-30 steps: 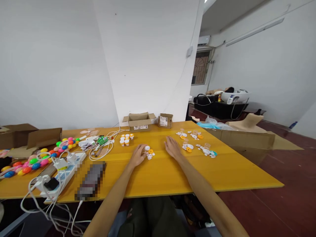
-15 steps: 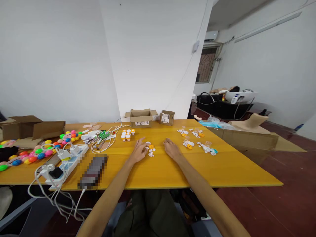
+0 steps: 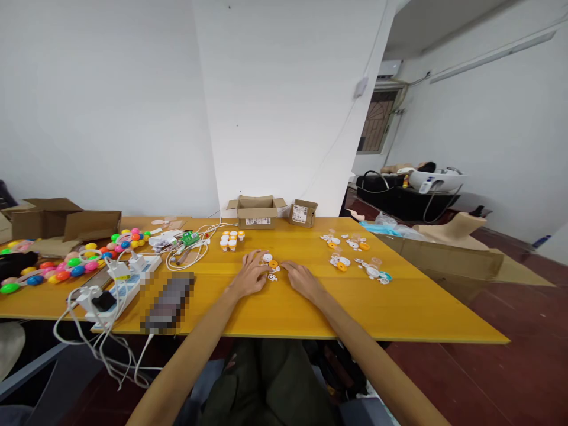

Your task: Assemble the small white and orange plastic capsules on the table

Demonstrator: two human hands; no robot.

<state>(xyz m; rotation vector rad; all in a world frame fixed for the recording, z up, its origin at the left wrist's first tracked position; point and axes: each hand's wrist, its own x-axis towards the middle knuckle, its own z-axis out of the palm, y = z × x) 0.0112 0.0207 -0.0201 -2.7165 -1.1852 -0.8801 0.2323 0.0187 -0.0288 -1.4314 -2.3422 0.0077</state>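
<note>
Between my hands lies a small cluster of plastic parts: a white disc (image 3: 267, 258), an orange ring (image 3: 273, 264) and a white piece with dark holes (image 3: 272, 277). My left hand (image 3: 251, 276) rests at the left edge of this cluster, its fingers spread and nothing visible in them. From the right, my right hand (image 3: 302, 278) reaches in with its fingers stretched toward the orange ring, the tips close beside the small parts. Whether those tips touch a part is too small to tell.
Several white-and-orange capped pieces (image 3: 231, 241) stand grouped behind my left hand. More piles of parts (image 3: 341, 264) lie to the right. Two cardboard boxes (image 3: 256, 213) sit at the back. Leftward are a power strip (image 3: 126, 290), cables, a blurred phone (image 3: 169, 302) and coloured balls (image 3: 75, 271).
My right hand has moved left to the cluster and its fingers have stretched out from a curl. The left hand stays beside the parts, its fingers slightly shifted. The view has turned slightly.
</note>
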